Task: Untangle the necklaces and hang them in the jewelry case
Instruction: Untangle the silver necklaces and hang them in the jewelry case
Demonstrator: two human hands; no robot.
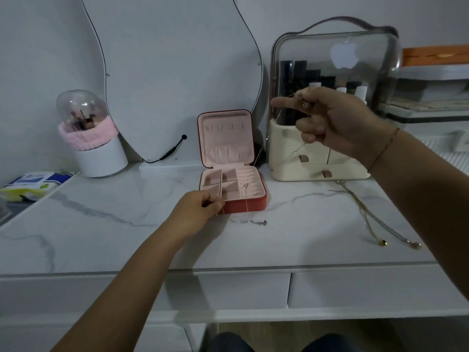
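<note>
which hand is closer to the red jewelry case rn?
Left. Left hand pinches thin chain at the jewelry case front-left corner; right hand is raised off to its right, pinching chain before the cream organizer.

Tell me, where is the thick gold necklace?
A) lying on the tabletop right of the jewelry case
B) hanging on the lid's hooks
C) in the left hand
A: the gold necklace lies loose on the marble tabletop, right of the open jewelry case.

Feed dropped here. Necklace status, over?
Right hand high, pinching thin chain. Left hand pinching silver chain at jewelry case. Hooks empty. Gold necklaces on tabletop.
</note>
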